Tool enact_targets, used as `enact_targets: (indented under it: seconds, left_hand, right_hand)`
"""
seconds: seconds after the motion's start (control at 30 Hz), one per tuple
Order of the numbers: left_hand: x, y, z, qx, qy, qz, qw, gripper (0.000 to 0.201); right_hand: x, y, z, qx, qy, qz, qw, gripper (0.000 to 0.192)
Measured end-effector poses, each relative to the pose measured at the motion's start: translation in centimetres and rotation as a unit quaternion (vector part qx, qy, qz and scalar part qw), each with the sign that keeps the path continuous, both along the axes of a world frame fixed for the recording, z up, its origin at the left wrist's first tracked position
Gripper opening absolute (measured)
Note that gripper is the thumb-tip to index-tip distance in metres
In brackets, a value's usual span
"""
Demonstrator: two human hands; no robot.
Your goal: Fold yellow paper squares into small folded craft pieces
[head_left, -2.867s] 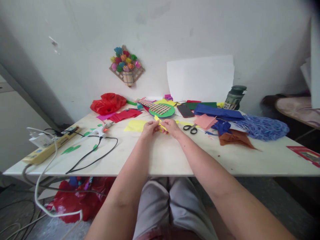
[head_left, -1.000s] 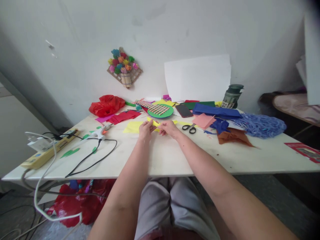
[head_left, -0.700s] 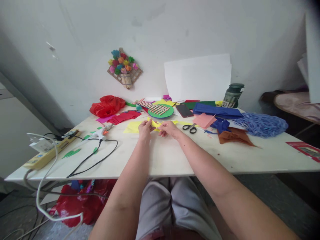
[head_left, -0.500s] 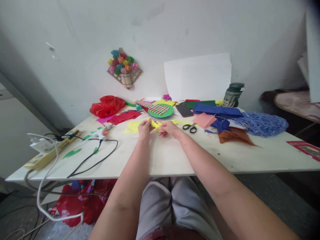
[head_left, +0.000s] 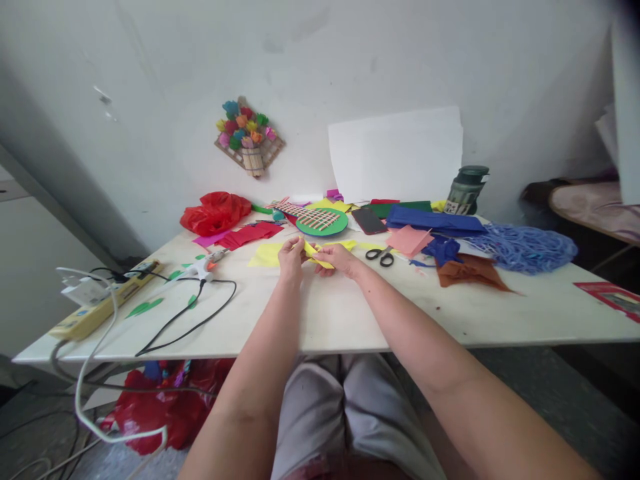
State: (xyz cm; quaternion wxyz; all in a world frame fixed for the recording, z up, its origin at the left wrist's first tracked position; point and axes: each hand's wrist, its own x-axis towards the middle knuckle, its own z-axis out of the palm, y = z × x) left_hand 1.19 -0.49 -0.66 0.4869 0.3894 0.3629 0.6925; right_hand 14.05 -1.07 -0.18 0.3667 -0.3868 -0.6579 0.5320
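Between my two hands is a small strip of yellow paper, folded or bunched and slanting down to the right. My left hand pinches its left end, fingertips pressed together. From the other side my right hand grips it, with some fingers curled underneath. More yellow paper lies flat on the table just left of my left hand. Beyond my hands sits a round green piece with a lattice of thin sticks on it. Black-handled scissors lie to the right of my right hand.
A glue gun and its black cord lie left, near a power strip. Red paper and a red plastic bag are behind. On the right are a phone, pink paper, blue strands and a bottle.
The yellow paper has turned in my fingers, and its lower end now points down to the right. My hands have shifted only slightly.
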Motion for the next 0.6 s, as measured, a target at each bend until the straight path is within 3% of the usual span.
enact_targets:
  seconds: [0.17,0.43,0.6]
  left_hand:
    - [0.17,0.03,0.02,-0.011,0.017,0.002,1.0,0.035]
    - [-0.04,0.19,-0.14,-0.007,0.022,0.043,0.999,0.029]
    - [-0.01,0.0,0.11,-0.018,0.022,0.016,0.999,0.035]
  right_hand:
    - [-0.18,-0.04,0.02,0.033,-0.012,-0.053,0.998,0.022]
    - [-0.33,0.16,-0.25,0.063,0.014,-0.029,0.998,0.019]
    - [-0.38,0.18,-0.19,0.059,0.022,-0.056,0.996,0.02]
